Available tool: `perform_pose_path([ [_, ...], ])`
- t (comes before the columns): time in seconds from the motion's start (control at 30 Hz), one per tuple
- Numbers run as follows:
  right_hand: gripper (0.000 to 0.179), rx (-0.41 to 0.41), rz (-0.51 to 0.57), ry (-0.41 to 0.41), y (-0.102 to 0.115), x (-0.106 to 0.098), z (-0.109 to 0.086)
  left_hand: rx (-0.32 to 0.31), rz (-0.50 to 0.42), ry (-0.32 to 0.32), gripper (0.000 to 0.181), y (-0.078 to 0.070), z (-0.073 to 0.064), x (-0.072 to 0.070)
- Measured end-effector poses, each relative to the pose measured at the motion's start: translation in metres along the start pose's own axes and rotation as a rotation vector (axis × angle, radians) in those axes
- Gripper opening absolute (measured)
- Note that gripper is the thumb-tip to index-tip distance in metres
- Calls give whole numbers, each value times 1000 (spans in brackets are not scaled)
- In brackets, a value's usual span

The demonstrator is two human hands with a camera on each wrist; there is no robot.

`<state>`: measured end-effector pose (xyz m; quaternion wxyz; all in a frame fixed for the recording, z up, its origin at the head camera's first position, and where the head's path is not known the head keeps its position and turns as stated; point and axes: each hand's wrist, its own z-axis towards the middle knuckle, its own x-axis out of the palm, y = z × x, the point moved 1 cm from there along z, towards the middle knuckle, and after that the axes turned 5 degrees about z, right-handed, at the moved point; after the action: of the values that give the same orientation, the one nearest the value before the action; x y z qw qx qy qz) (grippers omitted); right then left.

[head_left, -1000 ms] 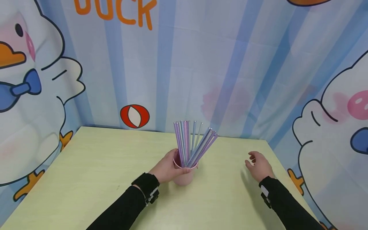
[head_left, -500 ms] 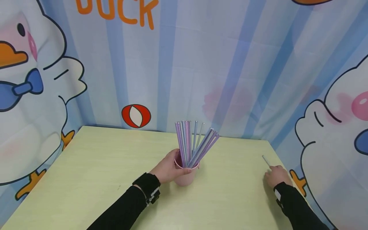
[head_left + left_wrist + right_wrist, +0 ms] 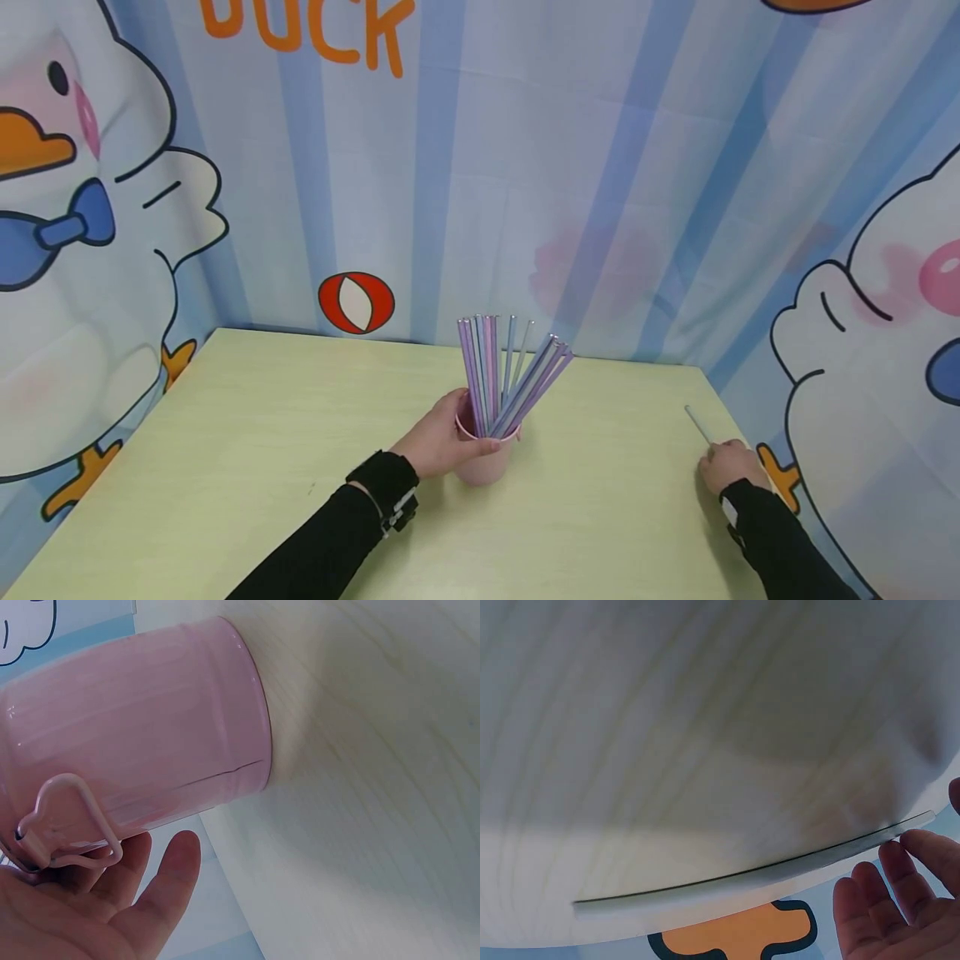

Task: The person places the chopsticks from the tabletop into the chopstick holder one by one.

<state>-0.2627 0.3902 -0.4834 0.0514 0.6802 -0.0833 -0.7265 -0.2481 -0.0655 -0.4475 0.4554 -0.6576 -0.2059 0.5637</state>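
In the head view my left hand (image 3: pixel 442 440) grips a small pink bucket (image 3: pixel 483 468) by its rim, the thumb lying across the near side. The bucket stands on the table, and many purple, blue and clear straws (image 3: pixel 482 375) lean out of it. The left wrist view shows the bucket's smooth side and its looped wire handle (image 3: pixel 94 810) beside my fingers. Over at the table's right edge, my right hand (image 3: pixel 733 467) is at a single pale straw (image 3: pixel 697 422) lying flat. In the right wrist view its fingertips touch that straw near one end; the thumb is apart from it.
A pale yellow table (image 3: pixel 315 400) extends under both hands. Behind it hangs a blue striped curtain (image 3: pixel 495 167) printed with cartoon ducks. The lone straw lies close to the table's right edge.
My right hand has moved right and down onto the lone straw at the table's edge, staying there over the last half second. My left hand keeps its grip on the bucket.
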Motion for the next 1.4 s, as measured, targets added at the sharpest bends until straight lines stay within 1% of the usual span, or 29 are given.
perform_pose_path([
  [0.23, 32, 14, -5, 4, 1, -1, -2, 0, -14, 5, 82, 0, 0, 0],
  [0.4, 31, -8, -14, -3, 2, -2, -3, -6, -23, 3, 82, 0, 1, 0],
  [0.53, 28, -20, 10, -16, 3, -2, -3, -9, -20, 3, 82, 0, 2, 0],
  [0.77, 17, -33, 43, -32, 3, 0, -2, 15, -37, 9, 80, 1, 1, -1],
  [0.93, 16, -31, 75, -52, 5, 3, -2, 33, -35, 13, 78, 1, 0, -1],
  [1.2, 12, -3, 128, -47, 20, 1, -3, 28, -21, 8, 78, 1, 0, -1],
  [1.4, 8, -39, 129, -53, 34, 1, -5, 31, -13, 4, 78, 1, 0, -1],
])
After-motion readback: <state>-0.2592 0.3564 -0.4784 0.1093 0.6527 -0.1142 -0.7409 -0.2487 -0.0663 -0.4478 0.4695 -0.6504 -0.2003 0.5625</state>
